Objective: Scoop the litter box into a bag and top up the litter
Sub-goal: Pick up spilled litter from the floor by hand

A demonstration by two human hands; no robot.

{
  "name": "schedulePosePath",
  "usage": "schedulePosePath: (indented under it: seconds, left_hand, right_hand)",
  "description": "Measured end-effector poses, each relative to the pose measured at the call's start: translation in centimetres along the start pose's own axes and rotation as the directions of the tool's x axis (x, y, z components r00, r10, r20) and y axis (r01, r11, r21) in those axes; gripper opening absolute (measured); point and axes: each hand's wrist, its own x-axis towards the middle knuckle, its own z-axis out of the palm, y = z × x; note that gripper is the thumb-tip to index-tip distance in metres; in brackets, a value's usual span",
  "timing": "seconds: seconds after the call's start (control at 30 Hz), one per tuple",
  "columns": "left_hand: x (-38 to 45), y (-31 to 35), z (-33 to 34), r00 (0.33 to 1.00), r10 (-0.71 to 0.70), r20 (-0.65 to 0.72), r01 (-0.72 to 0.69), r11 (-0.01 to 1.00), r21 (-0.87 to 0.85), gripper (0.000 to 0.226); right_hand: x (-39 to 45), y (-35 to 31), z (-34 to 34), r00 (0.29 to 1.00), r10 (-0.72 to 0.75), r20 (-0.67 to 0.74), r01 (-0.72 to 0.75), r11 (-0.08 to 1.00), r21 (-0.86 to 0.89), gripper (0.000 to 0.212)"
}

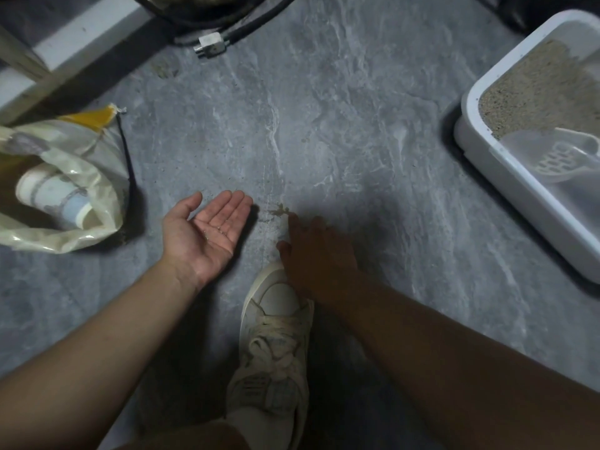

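Nearest the camera, a pale laced shoe (272,345) sits on the grey marbled floor (357,125), toe pointing away. Just beyond its toe, right hand (316,251) is palm-down w/ fingers spread and relaxed, gripping nothing; index tip reaches toward a small smear of spilled litter (278,210) on the floor, contact unclear in the shadow. Left hand (206,233), just left of it, lies palm-up, fingers straight and together, lightly cupped, a few grains on the palm, nothing grasped.

Farther left, a crumpled cream/yellow bag (81,177) lies on its side, mouth facing the camera's left, w/ a white cup (53,196) inside on its side.

Far right, the white litter box (506,177) runs diagonally, long axis from near-right to upper-right, part cut off by the frame edge. Sandy litter (535,89) fills its far part; a white slotted scoop (561,157) lies in the bare near end, its head toward lower left and its handle toward the right.

Top centre, black hoses w/ a metal fitting (210,43). Floor between hands and box is open.
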Motion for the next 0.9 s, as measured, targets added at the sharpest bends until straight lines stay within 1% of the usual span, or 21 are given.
schedulePosePath:
  seconds: [0.07,0.17,0.2,0.23,0.3,0.37,0.43,0.53,0.6,0.7,0.77,0.83,0.87,0.9]
  left_hand:
    - [0.0,0.1,0.0,1.0,0.001,0.003,-0.001,1.0,0.002,0.044]
    - [-0.1,0.3,0.0,1.0,0.006,0.008,-0.006,1.0,-0.003,0.048]
    - [-0.1,0.3,-0.1,1.0,0.007,0.004,-0.007,1.0,-0.004,0.046]
    - [-0.1,0.3,-0.2,1.0,0.004,-0.001,-0.004,1.0,-0.004,0.044]
    - [-0.1,0.3,-0.2,1.0,0.001,-0.01,-0.001,1.0,-0.008,0.043]
    - [0.0,0.3,-0.3,1.0,0.001,-0.012,-0.002,1.0,-0.009,0.044]
    - [0.1,0.3,-0.2,1.0,0.002,-0.009,-0.002,1.0,-0.006,0.044]
    - [0.2,0.2,-0.1,1.0,-0.003,-0.014,0.003,1.0,-0.001,0.044]
    - [0.2,0.2,-0.1,1.0,-0.006,-0.019,0.006,1.0,0.002,0.044]
    - [0.2,0.2,-0.1,1.0,-0.006,-0.022,0.006,1.0,0.006,0.043]
    - [0.3,0.3,-0.1,1.0,-0.004,-0.027,0.004,1.0,0.007,0.043]
    - [0.4,0.3,0.0,1.0,-0.002,-0.032,0.002,1.0,0.003,0.043]
    - [0.5,0.3,0.0,0.999,-0.003,-0.033,0.003,1.0,0.001,0.043]
    - [0.5,0.3,0.0,0.999,-0.004,-0.034,0.004,1.0,0.0,0.043]
  right_hand:
    - [0.4,-0.1,0.0,1.0,-0.01,0.016,0.009,0.999,0.035,0.063]
    - [0.7,-0.2,-0.2,1.0,-0.025,0.001,0.024,0.995,0.097,0.06]
    - [0.7,-0.2,-0.4,1.0,-0.03,-0.006,0.031,0.994,0.11,0.059]
    - [0.6,0.0,-0.5,0.999,-0.033,-0.028,0.036,0.992,0.119,0.056]
    - [0.7,0.3,-0.7,0.992,-0.018,-0.128,0.034,0.991,0.13,0.044]
    - [1.2,0.5,-0.9,0.977,0.017,-0.215,0.023,0.983,0.181,0.034]
    - [2.0,0.4,-1.2,0.969,0.028,-0.244,0.023,0.979,0.202,0.031]
    - [3.1,-0.3,-1.5,0.969,-0.037,-0.244,0.077,0.985,0.157,0.027]
    - [3.6,-0.7,-1.7,0.977,-0.016,-0.213,0.058,0.98,0.191,0.022]
    - [4.4,-1.1,-1.5,0.977,-0.001,-0.214,0.036,0.987,0.158,0.017]
    - [4.6,-1.7,-1.4,0.982,0.018,-0.19,0.022,0.978,0.207,0.021]
    - [4.8,-2.1,-1.5,0.979,-0.002,-0.203,0.05,0.972,0.231,0.024]
    - [5.0,-2.2,-1.7,0.978,0.004,-0.208,0.042,0.976,0.214,0.023]
    - [5.1,-2.2,-2.0,0.975,-0.015,-0.223,0.052,0.986,0.159,0.022]
